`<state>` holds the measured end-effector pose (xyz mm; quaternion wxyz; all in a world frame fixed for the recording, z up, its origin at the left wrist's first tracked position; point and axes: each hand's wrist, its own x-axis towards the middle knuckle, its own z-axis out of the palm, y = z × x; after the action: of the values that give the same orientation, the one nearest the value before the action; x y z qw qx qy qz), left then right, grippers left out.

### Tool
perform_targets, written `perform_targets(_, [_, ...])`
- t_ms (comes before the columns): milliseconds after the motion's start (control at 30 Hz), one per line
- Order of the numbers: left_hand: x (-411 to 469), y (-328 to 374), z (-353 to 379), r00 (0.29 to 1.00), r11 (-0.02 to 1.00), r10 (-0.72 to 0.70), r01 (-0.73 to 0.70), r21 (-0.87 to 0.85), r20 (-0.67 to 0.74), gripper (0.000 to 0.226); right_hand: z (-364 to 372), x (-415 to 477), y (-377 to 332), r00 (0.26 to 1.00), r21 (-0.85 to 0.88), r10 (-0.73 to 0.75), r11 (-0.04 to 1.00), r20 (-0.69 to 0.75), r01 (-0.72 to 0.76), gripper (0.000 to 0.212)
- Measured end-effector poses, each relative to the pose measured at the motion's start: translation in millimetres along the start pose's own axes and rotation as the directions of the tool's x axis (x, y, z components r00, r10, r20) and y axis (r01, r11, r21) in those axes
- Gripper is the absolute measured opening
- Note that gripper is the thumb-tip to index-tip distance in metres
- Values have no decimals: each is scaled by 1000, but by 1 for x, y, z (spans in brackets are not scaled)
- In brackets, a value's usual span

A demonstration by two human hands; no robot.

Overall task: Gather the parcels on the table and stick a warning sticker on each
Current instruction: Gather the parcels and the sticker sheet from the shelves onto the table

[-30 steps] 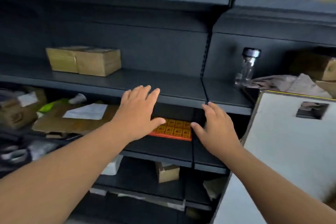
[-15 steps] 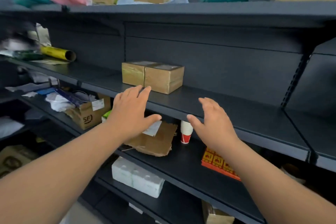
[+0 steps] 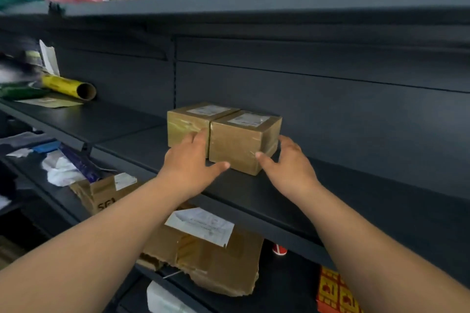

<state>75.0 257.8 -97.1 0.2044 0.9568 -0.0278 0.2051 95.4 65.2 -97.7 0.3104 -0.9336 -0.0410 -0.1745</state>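
Left hand (image 3: 189, 168), right hand (image 3: 288, 166) now at parcels (image 3: 239, 146)

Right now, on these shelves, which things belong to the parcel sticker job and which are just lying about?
Job: left parcel, right parcel, left hand and right hand touching them, orange sticker sheet.
Lying about: yellow tube, torn cardboard, cup, open box.
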Motion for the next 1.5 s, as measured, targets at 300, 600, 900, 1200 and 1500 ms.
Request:
perform_targets(300, [69,-23,23,984,964,177,-179,-196,-33,92,29,45,-14,978,20,195,981,-77,-194,72])
perform_targets(600, [92,-28,33,965,922,263,-254,-292,-10,79,25,32,-18,933,177,328,937,-147,-301,51])
perform_targets(900, [68,-3,44,930,808,343,-220,-546,133,58,12,-30,-38,859,324,408,895,-311,-308,34])
perform_targets(1200, [-47,87,22,838,407,540,-180,-896,77,34,-68,-171,-19,678,269,395,919,-621,-289,38])
perform_targets(1500, [-225,221,33,654,236,742,-52,-970,145,45,-161,-376,43,547,322,498,863,-673,-390,60])
